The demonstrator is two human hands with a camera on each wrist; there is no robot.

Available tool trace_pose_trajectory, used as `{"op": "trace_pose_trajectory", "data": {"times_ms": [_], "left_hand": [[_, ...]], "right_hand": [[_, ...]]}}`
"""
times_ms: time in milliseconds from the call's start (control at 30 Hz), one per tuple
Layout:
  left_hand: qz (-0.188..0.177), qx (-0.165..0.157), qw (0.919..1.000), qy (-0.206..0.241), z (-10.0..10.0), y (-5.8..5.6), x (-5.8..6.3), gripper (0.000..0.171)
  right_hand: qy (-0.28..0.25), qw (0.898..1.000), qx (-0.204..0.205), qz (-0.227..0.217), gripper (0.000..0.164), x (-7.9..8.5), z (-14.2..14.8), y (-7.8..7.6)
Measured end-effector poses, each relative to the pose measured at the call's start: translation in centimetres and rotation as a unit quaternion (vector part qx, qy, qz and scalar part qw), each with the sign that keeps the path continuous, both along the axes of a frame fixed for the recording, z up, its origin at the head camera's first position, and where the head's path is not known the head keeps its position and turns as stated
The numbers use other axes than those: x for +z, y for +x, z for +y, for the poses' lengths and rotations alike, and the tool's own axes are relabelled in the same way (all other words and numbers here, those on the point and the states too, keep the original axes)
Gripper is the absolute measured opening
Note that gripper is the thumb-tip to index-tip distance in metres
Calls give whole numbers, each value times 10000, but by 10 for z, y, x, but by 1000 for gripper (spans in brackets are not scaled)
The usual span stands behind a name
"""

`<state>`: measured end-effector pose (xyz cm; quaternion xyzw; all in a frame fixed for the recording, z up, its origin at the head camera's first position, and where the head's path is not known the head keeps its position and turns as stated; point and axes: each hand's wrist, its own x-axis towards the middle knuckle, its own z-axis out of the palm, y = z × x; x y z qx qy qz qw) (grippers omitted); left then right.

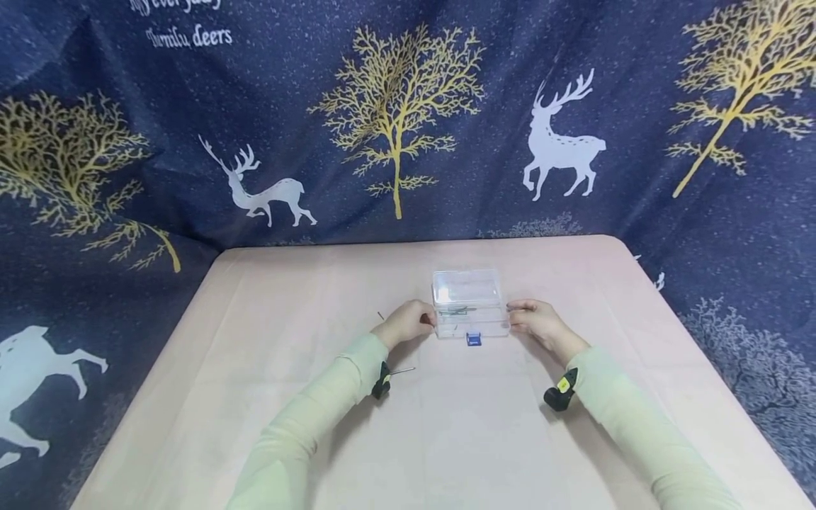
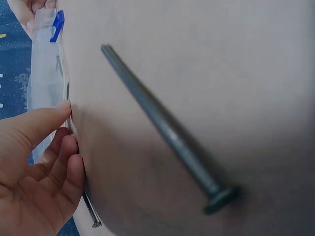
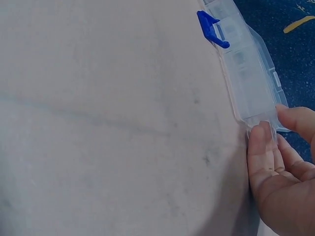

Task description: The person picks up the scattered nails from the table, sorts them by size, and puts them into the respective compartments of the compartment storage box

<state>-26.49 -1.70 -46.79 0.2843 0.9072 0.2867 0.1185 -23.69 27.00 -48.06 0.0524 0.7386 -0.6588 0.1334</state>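
Note:
A clear plastic box (image 1: 491, 327) with its lid (image 1: 467, 287) raised lies on the table, a blue latch (image 1: 474, 339) on its near side. Several dark nails (image 1: 454, 310) lie inside, towards its left. My left hand (image 1: 408, 321) holds the box's left end, thumb at the edge and the other fingers curled below it in the left wrist view. At the opposite end, my right hand (image 1: 540, 322) grips the box, thumb and fingers about its corner in the right wrist view.
A large nail (image 2: 162, 125) lies on the table near my left wrist. Another nail (image 2: 91, 211) lies beyond the left hand. The pale cloth-covered table (image 1: 287, 304) ends at a dark blue curtain (image 1: 268, 85) printed with deer and trees.

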Motion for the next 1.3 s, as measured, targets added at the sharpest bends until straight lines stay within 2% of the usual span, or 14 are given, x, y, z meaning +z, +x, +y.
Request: {"op": "trace_pose_trajectory", "data": {"times_ms": [267,433,533,700,933,1133,1200,1300], "left_hand": [[-133,-120,9990,-409,-1,0,2,7],[64,-173,9960,-878,0,3,2,8],[168,-117,9953,-942,-1,5,4,8],[221,26,9981,-580,-8,5,9,6],[-243,277,9989,286,-21,6,6,3],[-812,500,9903,1010,-26,10,8,5],[-845,604,9871,1216,-26,11,11,8],[-708,804,9827,1511,-25,11,14,13]], "right_hand": [[-83,9999,-74,19,50,-1,-3,2],[-128,9999,-26,77,50,-1,-3,3],[-96,9999,-7,82,50,-2,-2,3],[-4,9999,17,158,48,-2,-1,2],[74,9999,14,-84,48,0,-2,-1],[202,9992,20,-344,50,6,-4,-2],[204,9988,-16,-444,50,8,-4,-2],[233,9981,-6,-566,51,12,-6,-2]]}}
